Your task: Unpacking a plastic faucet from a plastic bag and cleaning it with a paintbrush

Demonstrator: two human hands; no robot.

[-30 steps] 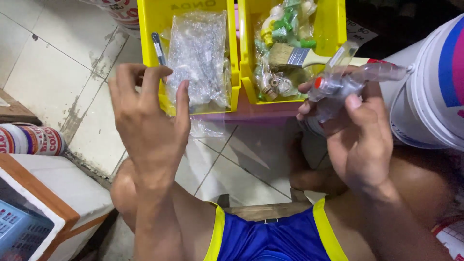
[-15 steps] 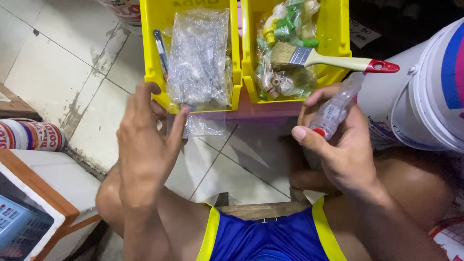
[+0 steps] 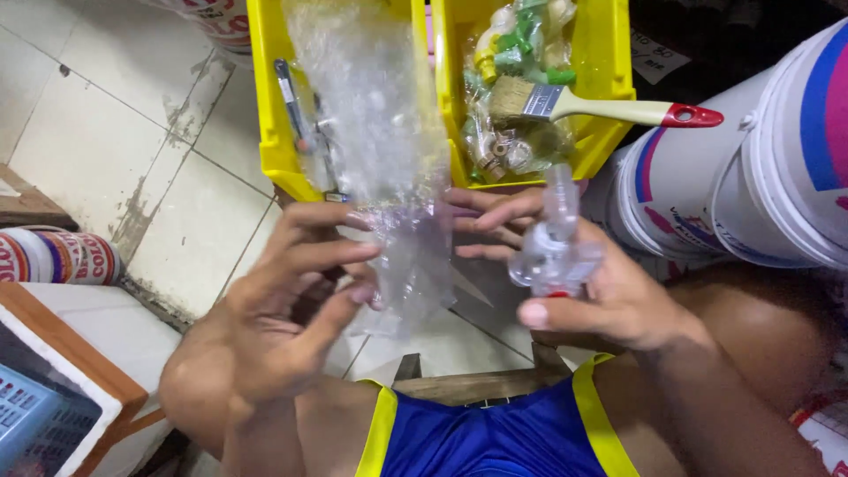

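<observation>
My right hand (image 3: 587,283) grips a clear plastic tap-like fitting (image 3: 552,243) with a red part at its base, held upright in front of me. My left hand (image 3: 296,300) has its fingers spread and pinches the edge of a clear plastic bag (image 3: 411,256) that hangs between both hands. The fingertips of my right hand also touch the bag. Behind the hands stand two yellow bins: the left bin (image 3: 265,106) holds clear plastic bags and a small tool, the right bin (image 3: 609,97) holds bagged fittings. A paintbrush (image 3: 601,108) with a red-tipped handle lies across the right bin.
Large white paint buckets (image 3: 760,168) stand at the right. Tiled floor (image 3: 97,115) lies to the left, with a tin can (image 3: 53,256) on its side and a white box with a wooden rim (image 3: 79,353). My knees and blue-and-yellow shorts (image 3: 495,433) fill the bottom.
My left hand dropped from open in the air and took hold of the clear bag. My right hand lowered the fitting toward the middle and turned it upright.
</observation>
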